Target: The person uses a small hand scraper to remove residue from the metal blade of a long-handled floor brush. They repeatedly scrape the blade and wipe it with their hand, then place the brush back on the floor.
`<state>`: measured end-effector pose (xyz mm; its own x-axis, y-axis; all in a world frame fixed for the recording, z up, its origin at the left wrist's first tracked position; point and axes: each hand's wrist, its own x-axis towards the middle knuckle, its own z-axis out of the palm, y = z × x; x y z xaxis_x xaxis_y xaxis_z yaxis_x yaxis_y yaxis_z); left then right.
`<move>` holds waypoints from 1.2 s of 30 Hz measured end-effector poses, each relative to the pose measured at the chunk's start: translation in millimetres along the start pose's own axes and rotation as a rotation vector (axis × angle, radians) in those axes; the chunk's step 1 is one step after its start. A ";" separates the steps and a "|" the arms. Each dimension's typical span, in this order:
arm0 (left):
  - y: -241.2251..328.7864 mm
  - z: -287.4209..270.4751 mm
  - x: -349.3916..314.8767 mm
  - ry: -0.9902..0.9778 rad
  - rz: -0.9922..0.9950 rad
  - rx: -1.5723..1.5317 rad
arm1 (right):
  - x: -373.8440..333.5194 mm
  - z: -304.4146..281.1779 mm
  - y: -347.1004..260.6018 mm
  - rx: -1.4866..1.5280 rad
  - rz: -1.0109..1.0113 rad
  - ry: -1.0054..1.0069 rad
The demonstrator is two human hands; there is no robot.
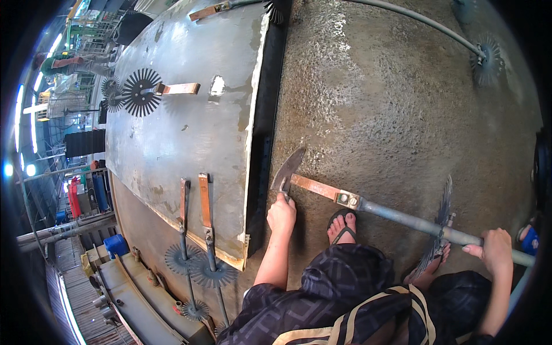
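While left hand (pixel 281 213) grips blade (pixel 287 169), right hand (pixel 494 247) clasps pipe handle (pixel 402 218).

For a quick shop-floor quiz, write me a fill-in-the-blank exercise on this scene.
1. The left hand grips the curved ___ at the tool's tip.
2. The right hand holds the grey ___ of the tool.
3. The foot beside the tool wears a ___.
4. Two copper bars lie on the metal ___.

Missing words: blade; pipe; sandal; sheet

Rough concrete floor (pixel 402 103), daylit workshop
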<state>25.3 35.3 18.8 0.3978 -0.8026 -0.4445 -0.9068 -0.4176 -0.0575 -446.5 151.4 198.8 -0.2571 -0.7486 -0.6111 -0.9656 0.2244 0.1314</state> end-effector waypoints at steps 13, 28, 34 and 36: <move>13.5 -15.7 -22.2 0.031 0.157 0.054 | 5.9 -3.1 -17.1 -0.007 -0.030 -0.023; 11.2 -9.7 -20.7 0.019 0.075 -0.022 | 0.6 0.9 -18.9 -0.015 -0.060 -0.009; 0.6 -6.7 -14.8 0.030 0.085 -0.155 | -0.7 -0.8 -21.1 -0.016 -0.061 0.016; -15.4 7.1 4.0 0.056 0.047 -0.369 | -0.9 -1.4 -20.8 -0.018 -0.064 0.023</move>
<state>39.8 41.5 11.5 0.3732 -0.8423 -0.3889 -0.8170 -0.4970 0.2925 -426.2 146.5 197.7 -0.1955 -0.7754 -0.6005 -0.9806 0.1643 0.1071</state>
